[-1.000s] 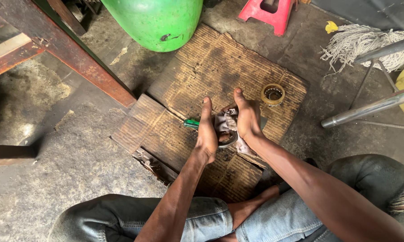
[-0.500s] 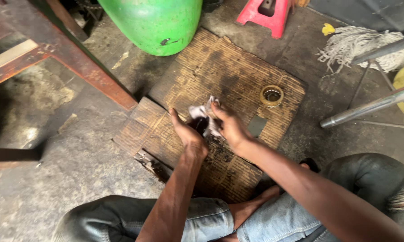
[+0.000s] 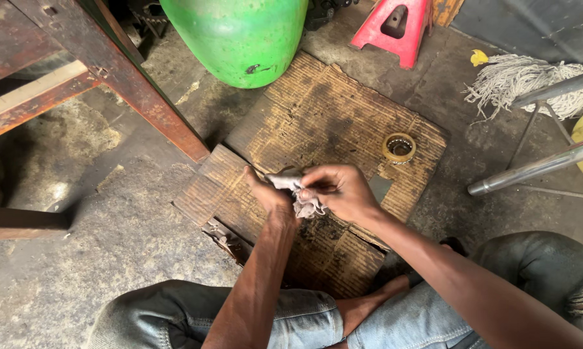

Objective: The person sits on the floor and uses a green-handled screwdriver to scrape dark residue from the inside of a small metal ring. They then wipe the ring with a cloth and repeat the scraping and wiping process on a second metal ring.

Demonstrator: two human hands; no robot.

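— So, where are we sitting?
— On a rough concrete floor, over a stained sheet of cardboard. A green drum and a red stand sit beyond it, a mop head off to the right.
— And our hands?
— Our left hand and right hand meet above the cardboard, each grip closed on a grey rag. A yellowish bearing ring lies near them.

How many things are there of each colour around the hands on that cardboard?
Green: 1, the drum
Red: 1, the stand
Yellow: 1, the ring
Pale grey: 1, the rag held by left hand and right hand
Brown: 1, the cardboard
Total: 5
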